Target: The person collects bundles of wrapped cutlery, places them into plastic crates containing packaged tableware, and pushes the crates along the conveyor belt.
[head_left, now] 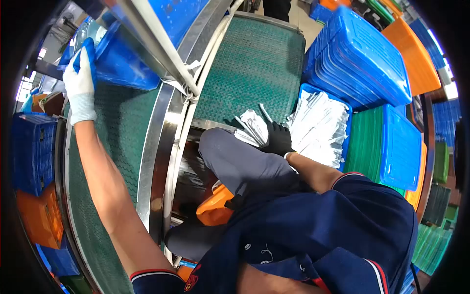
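At the upper left, my left hand (81,76) wears a white glove with blue-coated fingers. It is stretched out over the green conveyor belt (115,127), its fingers closed at the rim of a blue plastic bin (125,61) with clear plastic items (85,34) in it. In a black glove, my right hand (277,138) grips a small bundle of white folded paper strips (253,126) above my knee. Right beside it stands a blue tray (348,120) heaped with more white strips (316,127).
A white pole (154,41) and metal rail (159,132) run between the belt and a second green surface (249,63). Stacked blue lids (362,54), green lids (367,139) and orange lids (409,56) stand at right. Blue crates (34,152) and orange crates (41,215) line the far left.
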The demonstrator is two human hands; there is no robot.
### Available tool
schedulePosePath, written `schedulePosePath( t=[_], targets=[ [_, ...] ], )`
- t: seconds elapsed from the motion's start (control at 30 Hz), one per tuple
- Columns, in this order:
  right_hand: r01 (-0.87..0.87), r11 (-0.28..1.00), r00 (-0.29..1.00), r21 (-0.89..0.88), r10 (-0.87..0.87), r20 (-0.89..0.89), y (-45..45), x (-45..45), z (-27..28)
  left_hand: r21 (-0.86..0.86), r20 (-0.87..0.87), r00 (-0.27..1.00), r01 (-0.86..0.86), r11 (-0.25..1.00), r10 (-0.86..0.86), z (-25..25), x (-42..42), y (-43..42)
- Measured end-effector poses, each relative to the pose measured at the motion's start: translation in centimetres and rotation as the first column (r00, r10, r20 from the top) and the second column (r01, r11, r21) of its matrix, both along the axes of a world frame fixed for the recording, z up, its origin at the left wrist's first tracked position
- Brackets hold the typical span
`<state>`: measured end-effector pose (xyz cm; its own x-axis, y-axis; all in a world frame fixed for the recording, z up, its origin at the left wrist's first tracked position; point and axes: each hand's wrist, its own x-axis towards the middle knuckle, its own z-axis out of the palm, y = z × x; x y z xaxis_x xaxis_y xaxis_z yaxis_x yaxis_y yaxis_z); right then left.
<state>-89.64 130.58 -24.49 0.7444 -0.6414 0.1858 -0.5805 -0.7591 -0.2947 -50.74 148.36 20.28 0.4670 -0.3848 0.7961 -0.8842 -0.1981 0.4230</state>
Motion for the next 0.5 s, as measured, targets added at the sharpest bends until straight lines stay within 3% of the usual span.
schedulePosePath(
  t=[0.03,0.1,0.13,0.17,0.23,0.37,0.47,0.5],
  targets=[
    [0.01,1.0,1.0,0.017,-0.01,-0.007,0.0,0.0,-0.3,-0.014,-0.055,0.998,0.004,1.0,-0.005,0.3,1.1,-1.1],
    [0.108,0.993,0.994,0.039,-0.108,-0.005,0.6,-0.3,-1.3,0.099,-0.005,0.998,-0.06,0.993,0.06,1.2,1.4,-2.0],
    [0.119,0.993,0.993,0.006,-0.119,-0.012,0.8,-0.2,-1.8,0.044,0.051,0.998,0.024,0.999,-0.026,1.1,1.7,-3.1],
    [0.097,0.994,0.995,0.058,-0.095,-0.034,0.9,-0.3,-2.1,0.05,0.044,0.998,0.032,0.998,-0.034,1.1,2.0,-3.8],
    [0.096,0.938,0.995,0.334,-0.094,-0.024,1.1,-0.5,-0.8,0.117,0.059,0.995,-0.086,0.989,0.079,1.8,3.2,-5.0],
    [0.02,0.867,0.999,0.499,-0.042,0.032,-0.1,-1.9,0.1,0.055,0.237,0.97,-0.064,0.996,0.05,1.8,4.2,-6.4],
    [0.043,0.814,0.954,0.58,-0.206,0.219,-1.2,-3.4,3.6,0.058,0.264,0.963,-0.065,0.996,0.047,1.9,5.4,-6.7],
    [0.132,0.793,0.95,0.595,-0.272,0.151,-2.2,-3.6,3.4,0.071,0.275,0.96,-0.067,0.995,0.045,1.8,6.7,-6.8]
  ],
)
